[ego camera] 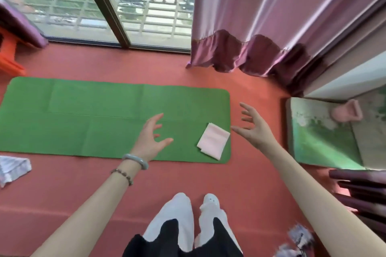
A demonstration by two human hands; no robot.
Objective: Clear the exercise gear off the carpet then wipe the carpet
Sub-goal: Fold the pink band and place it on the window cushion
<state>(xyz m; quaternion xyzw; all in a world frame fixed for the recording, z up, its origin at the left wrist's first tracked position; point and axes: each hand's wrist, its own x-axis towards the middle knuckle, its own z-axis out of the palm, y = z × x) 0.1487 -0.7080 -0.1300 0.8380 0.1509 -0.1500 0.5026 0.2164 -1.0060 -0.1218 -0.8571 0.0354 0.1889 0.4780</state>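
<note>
While both hands are spread and holding nothing, my left hand (150, 134) hovers over the green mat (83, 115) and my right hand (253, 129) just past its right end; the mat lies flat on the red carpet (240, 183), with a folded pink piece (213, 141), perhaps a cloth or band, on its right corner; lifting the mat first could tip that piece onto the carpet.
</note>
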